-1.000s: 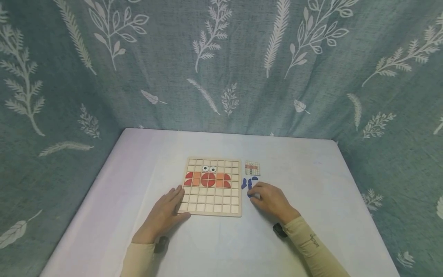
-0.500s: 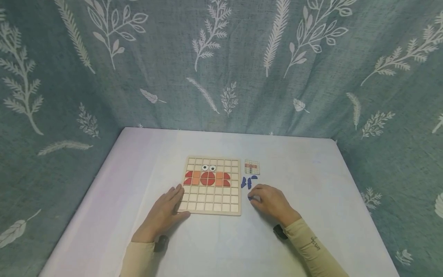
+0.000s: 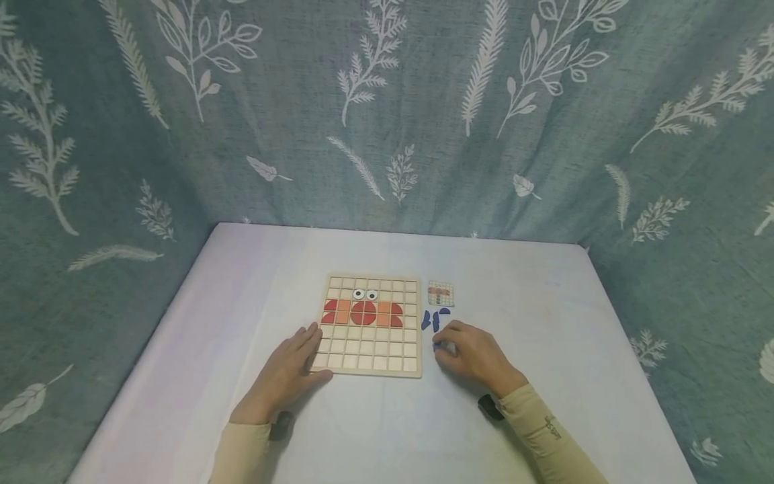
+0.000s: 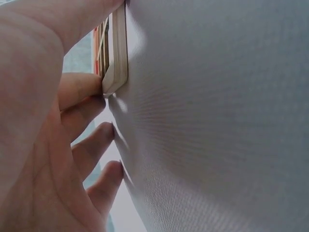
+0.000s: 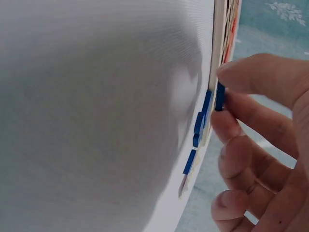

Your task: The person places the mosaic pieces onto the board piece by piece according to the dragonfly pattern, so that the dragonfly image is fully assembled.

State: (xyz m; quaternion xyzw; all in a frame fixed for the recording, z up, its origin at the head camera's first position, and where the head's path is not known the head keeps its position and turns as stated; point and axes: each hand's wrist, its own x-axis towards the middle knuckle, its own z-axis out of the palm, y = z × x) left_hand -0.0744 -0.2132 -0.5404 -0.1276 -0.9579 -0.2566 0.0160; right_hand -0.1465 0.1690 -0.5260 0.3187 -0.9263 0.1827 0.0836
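Note:
A wooden grid board (image 3: 366,347) lies on the table. Red and orange tiles (image 3: 384,313) fill some cells in a crab-like pattern, with two round eye tiles (image 3: 359,294) above. My left hand (image 3: 287,373) rests at the board's near left corner, thumb along the front edge and fingers at the left side. To the right of the board, my right hand (image 3: 474,355) pinches a small blue tile (image 5: 220,96) between thumb and fingers; its full outline is hidden. Several more blue tiles (image 3: 435,320) lie just beyond that hand.
A small picture card (image 3: 441,294) with a grid pattern lies beside the board's right edge, behind the loose blue tiles. The white table (image 3: 520,289) extends around the board. Leaf-patterned curtains (image 3: 423,181) hang at the back and both sides.
The right hand has drawn the pinched blue tile slightly away from the other blue tiles, toward the person, and the tile's angle has shifted in the fingers. The left hand stays put.

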